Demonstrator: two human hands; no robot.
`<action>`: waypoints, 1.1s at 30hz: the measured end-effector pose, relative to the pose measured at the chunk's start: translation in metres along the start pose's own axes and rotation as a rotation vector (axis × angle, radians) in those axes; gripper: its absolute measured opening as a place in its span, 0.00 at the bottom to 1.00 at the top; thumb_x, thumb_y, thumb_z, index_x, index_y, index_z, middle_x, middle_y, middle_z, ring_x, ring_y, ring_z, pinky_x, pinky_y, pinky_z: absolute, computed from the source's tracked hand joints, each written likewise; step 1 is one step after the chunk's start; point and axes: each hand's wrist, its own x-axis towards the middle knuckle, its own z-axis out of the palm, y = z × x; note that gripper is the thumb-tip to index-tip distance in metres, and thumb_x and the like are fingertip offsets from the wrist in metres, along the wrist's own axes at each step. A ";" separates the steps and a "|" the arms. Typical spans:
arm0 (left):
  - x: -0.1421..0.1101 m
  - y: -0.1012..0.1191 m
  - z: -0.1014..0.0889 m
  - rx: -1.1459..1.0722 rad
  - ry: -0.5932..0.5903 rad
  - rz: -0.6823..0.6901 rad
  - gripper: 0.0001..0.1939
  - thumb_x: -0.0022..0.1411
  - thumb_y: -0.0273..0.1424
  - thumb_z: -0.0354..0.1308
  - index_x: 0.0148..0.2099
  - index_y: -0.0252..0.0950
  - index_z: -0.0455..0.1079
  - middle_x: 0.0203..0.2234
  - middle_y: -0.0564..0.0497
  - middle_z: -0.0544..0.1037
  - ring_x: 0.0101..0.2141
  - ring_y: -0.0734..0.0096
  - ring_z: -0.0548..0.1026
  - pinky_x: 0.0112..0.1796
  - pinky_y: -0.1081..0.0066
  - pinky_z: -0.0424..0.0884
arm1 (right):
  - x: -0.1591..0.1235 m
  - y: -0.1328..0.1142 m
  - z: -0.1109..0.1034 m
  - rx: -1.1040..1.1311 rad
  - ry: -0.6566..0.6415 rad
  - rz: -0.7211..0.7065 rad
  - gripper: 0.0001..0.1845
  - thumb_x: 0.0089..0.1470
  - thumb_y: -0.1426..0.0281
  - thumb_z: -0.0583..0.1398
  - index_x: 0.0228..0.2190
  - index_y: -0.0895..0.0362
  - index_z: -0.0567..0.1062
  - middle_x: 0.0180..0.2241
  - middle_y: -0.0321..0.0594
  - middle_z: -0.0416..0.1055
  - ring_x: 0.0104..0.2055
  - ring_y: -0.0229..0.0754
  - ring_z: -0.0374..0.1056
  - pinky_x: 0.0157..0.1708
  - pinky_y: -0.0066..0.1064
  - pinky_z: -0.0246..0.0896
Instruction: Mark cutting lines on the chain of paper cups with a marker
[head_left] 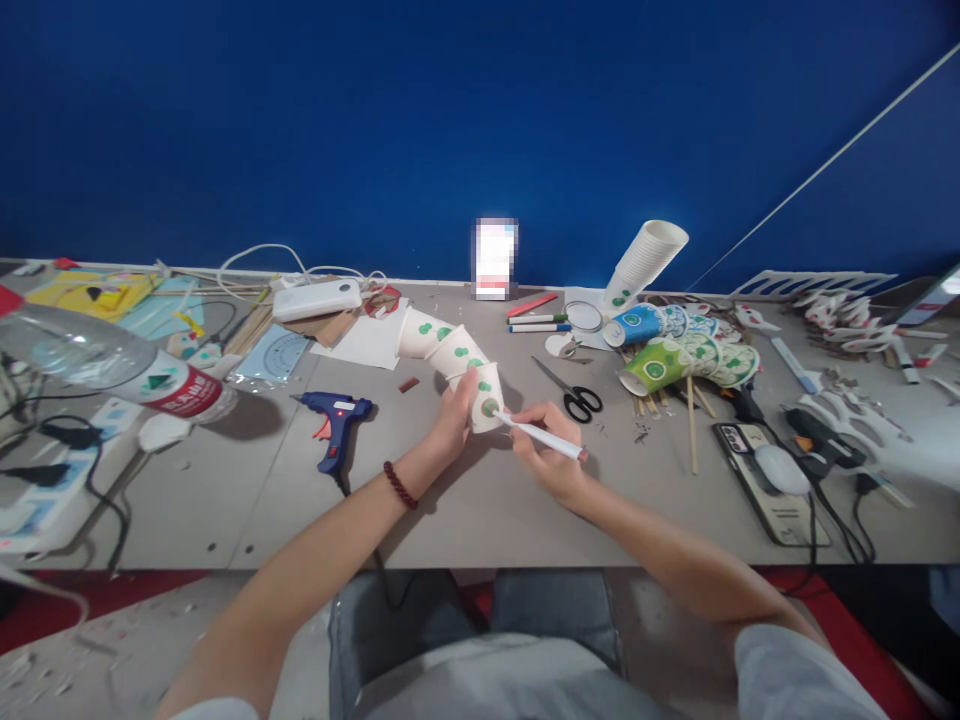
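A curved chain of white paper cups [455, 353] with green printed marks lies across the middle of the table. My left hand [450, 412] is closed around its near end cup and steadies it. A white marker [553, 441] with a reddish end is pinched in my right hand [547, 452]. Its tip meets, or almost meets, the green mark on the near cup; exact contact is hard to tell. To the left lies a blue hot glue gun [336, 425] with a small red light. Black-handled scissors [576, 395] rest to the right.
Red, green and blue markers [538, 328] lie behind. At right are coloured cup chains [675, 365], a leaning stack of cups [649, 255] and a phone [769, 490]. A large plastic bottle [112, 360] and a power strip [82, 485] occupy the left.
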 end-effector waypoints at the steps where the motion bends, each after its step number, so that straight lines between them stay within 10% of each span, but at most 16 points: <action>1: 0.000 0.000 0.000 -0.001 -0.001 -0.004 0.29 0.48 0.56 0.64 0.38 0.36 0.69 0.22 0.50 0.76 0.25 0.65 0.76 0.30 0.66 0.72 | 0.000 0.000 0.000 0.006 0.000 -0.005 0.02 0.50 0.72 0.59 0.28 0.53 0.71 0.26 0.34 0.77 0.21 0.36 0.68 0.21 0.27 0.63; 33: 0.003 -0.004 -0.005 -0.013 0.051 0.032 0.29 0.49 0.54 0.66 0.43 0.36 0.70 0.33 0.47 0.76 0.35 0.65 0.75 0.38 0.66 0.70 | -0.001 0.004 0.002 -0.022 0.034 0.018 0.01 0.52 0.70 0.60 0.30 0.53 0.73 0.20 0.31 0.72 0.19 0.36 0.67 0.20 0.26 0.62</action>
